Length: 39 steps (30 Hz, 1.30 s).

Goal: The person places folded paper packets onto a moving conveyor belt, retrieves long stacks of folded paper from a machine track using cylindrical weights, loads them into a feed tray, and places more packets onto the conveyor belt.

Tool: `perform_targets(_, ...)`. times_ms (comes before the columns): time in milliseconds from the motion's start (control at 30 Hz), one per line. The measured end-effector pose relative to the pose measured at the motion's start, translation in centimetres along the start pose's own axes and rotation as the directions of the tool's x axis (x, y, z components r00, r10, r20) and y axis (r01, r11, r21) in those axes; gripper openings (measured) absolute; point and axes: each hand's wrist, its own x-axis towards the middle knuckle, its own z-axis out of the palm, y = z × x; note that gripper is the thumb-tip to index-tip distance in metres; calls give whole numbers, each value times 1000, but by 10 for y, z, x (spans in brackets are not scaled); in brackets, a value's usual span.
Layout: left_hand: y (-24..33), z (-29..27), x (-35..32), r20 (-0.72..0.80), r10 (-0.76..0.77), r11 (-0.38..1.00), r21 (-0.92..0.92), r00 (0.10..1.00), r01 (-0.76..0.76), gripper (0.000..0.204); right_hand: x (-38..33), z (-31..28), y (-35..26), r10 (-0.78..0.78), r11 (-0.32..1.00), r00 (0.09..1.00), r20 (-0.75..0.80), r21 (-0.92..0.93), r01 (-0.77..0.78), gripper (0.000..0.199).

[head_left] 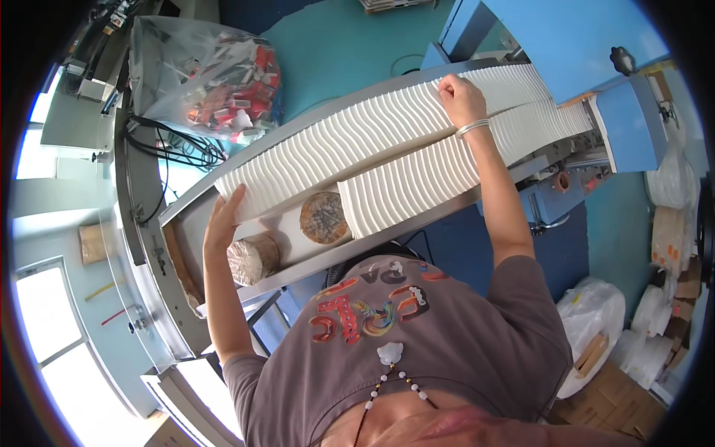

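Long grey metal trough (313,264): runs before us, its raised sides likely keeping things aligned.
Round blocks: our plastic-wrapped pale cylinder (253,259) lies left of a mottled brown round block (323,217), which seems to stop the near row of white, wavy, paper-like pieces (413,182).
Left hand (222,220): our fingers straightened against the matching far row (320,145)'s left end, apparently bracing it.
Right hand (462,102): fingers curled over that row; we cannot tell whether they pinch anything.
Blue boxy housing (596,45): at both rows' right end.
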Motion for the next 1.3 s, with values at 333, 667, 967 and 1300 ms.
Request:
perform_targets(333, -2, 10, 18, 200, 188, 980, 28, 961, -198, 54, -26, -4, -36, -145, 922, 968, 204, -326, 207, 51)
perform_targets(667, -30, -115, 18, 61, 82, 996, -48, 995, -79, 52, -64, 62, -148, -189, 902, 963, 194, -354, 248, 58)
perform_targets(967, -76, -263, -2, -515, 458, 747, 664, 724, 0, 84, -73, 121, -253, 97, 746, 520, 848, 284, -602, 87)
perform_targets(1300, -49, -34, -99, 364, 555, 213, 807, 748, -551, 76, -69, 119, -255, 59, 631, 513, 856, 366, -684, 75)
